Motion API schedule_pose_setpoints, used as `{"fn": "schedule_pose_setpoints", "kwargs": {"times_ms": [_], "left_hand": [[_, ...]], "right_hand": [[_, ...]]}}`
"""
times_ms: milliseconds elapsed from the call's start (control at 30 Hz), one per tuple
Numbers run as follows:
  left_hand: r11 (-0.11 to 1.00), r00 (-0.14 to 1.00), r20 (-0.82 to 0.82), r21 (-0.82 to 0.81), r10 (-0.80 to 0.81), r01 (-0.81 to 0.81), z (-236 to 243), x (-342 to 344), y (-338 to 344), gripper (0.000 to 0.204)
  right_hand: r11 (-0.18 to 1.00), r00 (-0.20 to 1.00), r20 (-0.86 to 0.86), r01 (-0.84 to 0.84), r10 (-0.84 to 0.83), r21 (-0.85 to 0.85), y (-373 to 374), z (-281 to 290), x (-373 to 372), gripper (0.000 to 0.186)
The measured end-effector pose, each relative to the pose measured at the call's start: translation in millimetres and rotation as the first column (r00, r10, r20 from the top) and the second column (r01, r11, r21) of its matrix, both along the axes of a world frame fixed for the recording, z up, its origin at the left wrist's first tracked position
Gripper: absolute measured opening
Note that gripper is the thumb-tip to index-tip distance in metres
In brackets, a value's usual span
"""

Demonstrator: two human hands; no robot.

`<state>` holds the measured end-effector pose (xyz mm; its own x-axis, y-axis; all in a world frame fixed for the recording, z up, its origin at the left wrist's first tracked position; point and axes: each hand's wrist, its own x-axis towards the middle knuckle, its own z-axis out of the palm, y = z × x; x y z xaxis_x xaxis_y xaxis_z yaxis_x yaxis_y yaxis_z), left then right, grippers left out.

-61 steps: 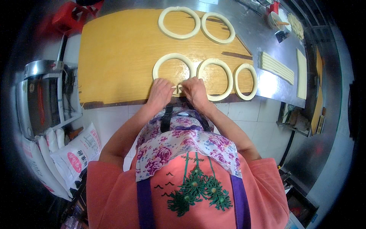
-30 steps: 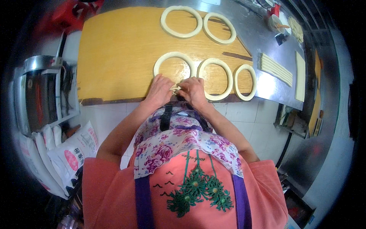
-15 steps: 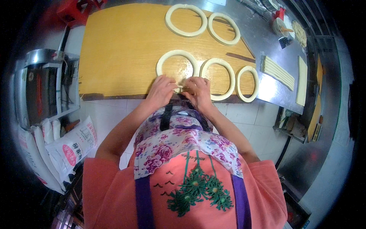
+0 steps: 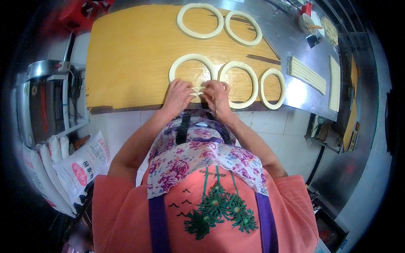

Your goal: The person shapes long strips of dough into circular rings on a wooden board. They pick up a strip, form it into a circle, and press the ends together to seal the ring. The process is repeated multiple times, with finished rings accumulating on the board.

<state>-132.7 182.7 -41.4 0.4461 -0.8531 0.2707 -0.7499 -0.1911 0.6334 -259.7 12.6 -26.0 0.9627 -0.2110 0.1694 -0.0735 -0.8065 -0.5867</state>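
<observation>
Dough ring (image 4: 193,57) flat on a board (image 4: 126,55). At the ring's near side, left hand (image 4: 178,97) and right hand (image 4: 218,96), equally close, seem to pinch its two ends (image 4: 194,94) in narrowed fingers, ends pointing sideways, inward.

Near the board's (image 4: 126,63) front edge, your right hand (image 4: 217,99) now has its fingers more spread and arched than two seconds ago. Between your fingertips, the dough (image 4: 194,94), earlier blunt with a dark split, now shows as thin pale slivers.
</observation>
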Motion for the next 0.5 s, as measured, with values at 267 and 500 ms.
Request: {"fn": "schedule_pose_setpoints", "kwargs": {"times_ms": [267, 500], "left_hand": [[0.998, 0.992, -0.110, -0.004, 0.059, -0.060, -7.6, -4.3, -2.8, 0.012], [0.997, 0.986, -0.146, -0.016, 0.076, -0.079, -6.6, -7.1, -3.7, 0.011]], "right_hand": [[0.994, 0.993, -0.053, 0.107, -0.104, 0.039, 11.7, -5.0, 2.4, 0.016], [0.996, 0.996, 0.012, 0.089, -0.089, -0.011, 16.7, -2.2, 5.7, 0.014]]}}
